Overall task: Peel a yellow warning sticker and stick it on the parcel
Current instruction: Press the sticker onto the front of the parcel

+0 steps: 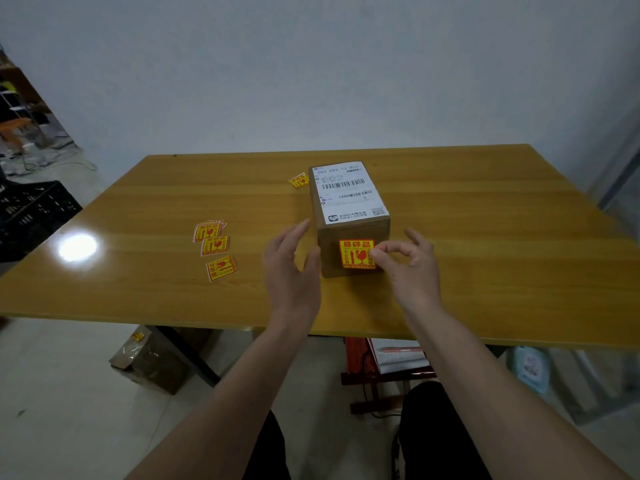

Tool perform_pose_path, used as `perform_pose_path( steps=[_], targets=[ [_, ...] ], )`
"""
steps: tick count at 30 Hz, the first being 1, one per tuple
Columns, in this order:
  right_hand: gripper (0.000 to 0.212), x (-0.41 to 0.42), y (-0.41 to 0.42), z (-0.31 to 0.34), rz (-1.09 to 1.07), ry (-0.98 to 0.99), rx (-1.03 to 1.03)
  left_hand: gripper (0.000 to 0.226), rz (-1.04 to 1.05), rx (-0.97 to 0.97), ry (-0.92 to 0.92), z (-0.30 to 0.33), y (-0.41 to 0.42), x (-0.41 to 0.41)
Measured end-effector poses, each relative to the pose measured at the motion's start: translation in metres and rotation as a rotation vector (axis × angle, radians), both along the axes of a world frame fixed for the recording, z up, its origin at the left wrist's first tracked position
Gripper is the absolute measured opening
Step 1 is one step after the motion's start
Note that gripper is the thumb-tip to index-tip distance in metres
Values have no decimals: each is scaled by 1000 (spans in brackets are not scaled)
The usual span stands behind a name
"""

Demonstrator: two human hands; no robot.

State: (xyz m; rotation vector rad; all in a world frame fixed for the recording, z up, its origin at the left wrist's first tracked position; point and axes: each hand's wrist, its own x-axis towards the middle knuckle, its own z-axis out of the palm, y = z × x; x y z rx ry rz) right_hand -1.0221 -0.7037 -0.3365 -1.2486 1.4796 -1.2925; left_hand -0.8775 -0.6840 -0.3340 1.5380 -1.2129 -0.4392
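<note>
A brown cardboard parcel (349, 209) stands on the wooden table (485, 237), with a white shipping label on its top. A yellow and red warning sticker (356, 253) lies flat on the side that faces me. My right hand (408, 268) touches the sticker's right edge with thumb and forefinger pinched together. My left hand (294, 268) is beside the parcel's left side, fingers spread, thumb against the near left corner. Three more yellow stickers (214, 245) lie on the table to the left.
One more yellow sticker (298, 180) lies behind the parcel on its left. A black crate (31, 209) stands past the table's left edge. Under the table are a cardboard box (149, 362) and a red stool (381, 365).
</note>
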Motion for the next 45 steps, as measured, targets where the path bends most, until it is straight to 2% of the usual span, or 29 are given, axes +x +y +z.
perform_pose_path(
  steps=[2,4,8,12,17,33,45],
  targets=[
    [21,3,-5,0,33,13,1,52,-45,-44,-177,3,-12,-1],
    [22,7,-11,-1,52,4,4,55,-84,-26,-279,3,-21,0],
    [19,9,-22,-5,58,-32,-7,57,-126,7,-317,-8,-33,5],
    [8,11,-28,-8,45,-105,-6,58,-126,-15,-359,-14,-34,7],
    [12,14,-31,-13,16,-147,2,55,-109,-27,-319,-16,-35,6],
    [7,19,-39,-20,-32,-159,-5,43,-30,-76,-92,-16,-40,-3],
    [7,24,-40,-21,-80,-109,-10,35,21,-101,-113,-19,-43,-7]
  ],
)
